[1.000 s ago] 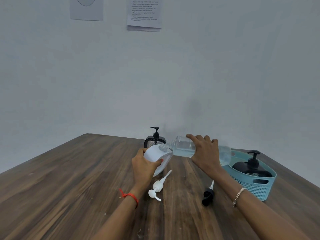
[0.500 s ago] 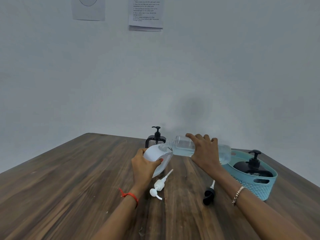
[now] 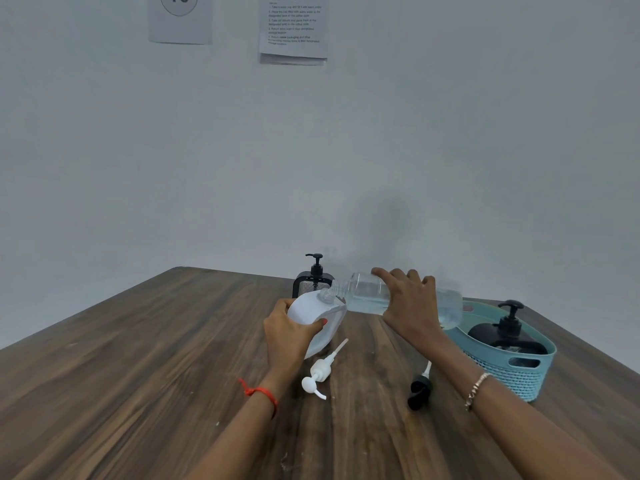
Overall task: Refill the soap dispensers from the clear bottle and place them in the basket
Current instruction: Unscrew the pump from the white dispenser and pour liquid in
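Note:
My left hand (image 3: pixel 289 336) grips a white soap dispenser body (image 3: pixel 311 310), tilted and with its pump off. My right hand (image 3: pixel 412 306) holds the clear bottle (image 3: pixel 367 294) almost horizontal, its open neck at the white dispenser's mouth; pale liquid lies along the bottle's lower side. A white pump head (image 3: pixel 320 370) lies on the table just in front of the white dispenser. A black pump head (image 3: pixel 419 388) lies to its right. A black square dispenser (image 3: pixel 313 280) stands behind the white one. A round black dispenser (image 3: pixel 507 336) sits in the teal basket (image 3: pixel 512 375) at the right.
The wooden table (image 3: pixel 156 358) runs back to a grey wall; its right edge passes just beyond the basket. Two paper sheets (image 3: pixel 292 27) hang high on the wall.
Both hands hold nearly the same pose. The bottle and white dispenser have stayed mouth to mouth, with only a slight shift of the view.

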`<control>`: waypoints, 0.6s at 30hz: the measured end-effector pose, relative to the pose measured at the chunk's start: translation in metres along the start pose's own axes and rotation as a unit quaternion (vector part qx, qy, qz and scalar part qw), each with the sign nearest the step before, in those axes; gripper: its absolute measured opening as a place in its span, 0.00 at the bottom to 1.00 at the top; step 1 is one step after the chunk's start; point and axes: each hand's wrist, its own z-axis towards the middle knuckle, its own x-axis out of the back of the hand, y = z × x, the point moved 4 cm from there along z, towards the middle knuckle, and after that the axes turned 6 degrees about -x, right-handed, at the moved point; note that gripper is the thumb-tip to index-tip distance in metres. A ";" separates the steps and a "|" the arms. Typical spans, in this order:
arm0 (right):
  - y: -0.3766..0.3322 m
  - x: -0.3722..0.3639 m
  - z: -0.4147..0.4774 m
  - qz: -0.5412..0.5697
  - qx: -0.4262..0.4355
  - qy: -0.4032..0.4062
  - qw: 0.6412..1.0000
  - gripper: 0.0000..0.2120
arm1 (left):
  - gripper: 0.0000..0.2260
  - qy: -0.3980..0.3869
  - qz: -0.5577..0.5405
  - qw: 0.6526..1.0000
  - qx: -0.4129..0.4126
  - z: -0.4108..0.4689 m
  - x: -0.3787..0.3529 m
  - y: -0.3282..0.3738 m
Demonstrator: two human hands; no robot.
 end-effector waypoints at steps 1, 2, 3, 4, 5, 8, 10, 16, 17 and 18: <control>-0.001 0.002 0.000 0.002 0.000 -0.005 1.000 0.28 | 0.20 0.000 0.000 1.000 0.002 0.000 0.000 0.000; -0.002 0.003 0.000 0.002 -0.002 -0.013 1.000 0.27 | 0.20 0.000 -0.001 1.000 0.004 0.000 0.001 0.000; -0.002 0.004 0.000 0.002 -0.004 -0.019 1.000 0.28 | 0.20 0.000 -0.001 1.000 0.006 0.000 0.001 0.000; -0.003 0.005 0.000 0.000 -0.005 -0.022 1.000 0.28 | 0.20 0.001 -0.001 1.000 0.006 0.001 0.001 0.000; -0.003 0.005 0.000 -0.001 -0.006 -0.025 1.000 0.28 | 0.20 0.002 0.000 1.000 0.006 0.001 0.002 -0.001; -0.004 0.006 0.000 0.003 -0.005 -0.023 1.000 0.29 | 0.20 0.004 0.004 1.000 0.005 0.001 0.002 -0.001; -0.005 0.006 0.000 -0.004 -0.003 -0.024 1.000 0.30 | 0.21 0.003 0.003 1.000 0.004 0.001 0.003 -0.002; -0.007 0.009 0.000 -0.011 -0.008 -0.050 0.999 0.30 | 0.21 0.002 0.001 1.000 0.006 0.001 0.004 -0.003; -0.007 0.009 0.000 -0.011 -0.008 -0.051 0.999 0.30 | 0.21 0.001 0.001 1.000 0.004 0.001 0.004 -0.003; -0.008 0.009 0.000 -0.011 -0.008 -0.050 0.999 0.31 | 0.21 0.000 0.001 1.000 0.001 0.001 0.004 -0.003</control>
